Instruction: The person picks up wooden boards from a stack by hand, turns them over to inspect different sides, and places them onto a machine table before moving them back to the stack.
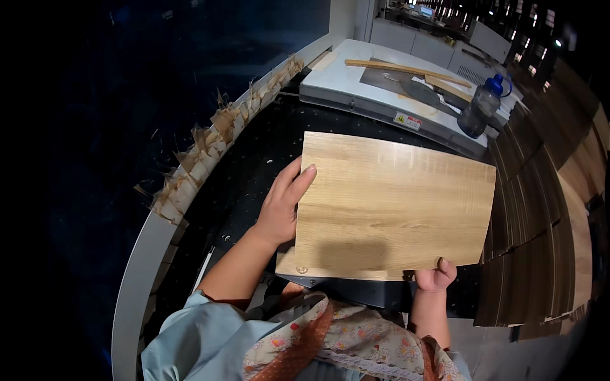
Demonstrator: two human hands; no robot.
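A light wood-grain board (394,203) is held up in front of me, its broad face toward me. My left hand (283,203) is closed on its left edge, the thumb lying on the face and the fingers behind. At the lower right edge my right hand (436,277) pinches the board, thumb tip on top and the other fingers hidden underneath. A strip of a second board (285,263) shows below the lower left corner. A small round mark (302,270) sits near that corner.
Beneath lies a black machine bed (248,190), bordered on the left by a rail with ragged tan strips (222,124). A white machine top (330,79) at the back carries wooden strips (406,68) and a blue-capped bottle (481,108). Stacked panels (534,216) stand at right.
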